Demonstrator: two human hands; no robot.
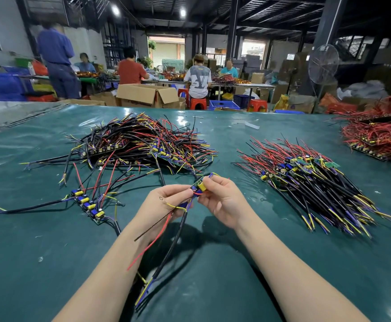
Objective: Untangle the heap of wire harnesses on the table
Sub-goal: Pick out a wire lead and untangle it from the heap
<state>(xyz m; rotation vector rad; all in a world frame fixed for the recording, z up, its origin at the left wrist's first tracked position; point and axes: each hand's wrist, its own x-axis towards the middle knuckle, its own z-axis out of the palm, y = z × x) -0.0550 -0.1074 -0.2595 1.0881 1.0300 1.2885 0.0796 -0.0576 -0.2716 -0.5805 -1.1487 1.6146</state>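
A tangled heap of wire harnesses (141, 142) with black, red, yellow and blue wires lies at the far left-centre of the green table (213, 263). I hold one small harness (199, 187), a green board with yellow and blue parts, above the table in front of me. My right hand (222, 201) pinches the board. My left hand (164, 203) grips its wires, which hang down toward me: a black cable, a red wire and a yellow one. A strip of joined boards (88, 205) lies to the left of my hands.
A neat pile of harnesses (310, 180) with wires all pointing one way lies to the right. A heap of red-wired boards (380, 138) sits at the far right edge. Beyond the table are cardboard boxes, stools, a fan and several people at other benches.
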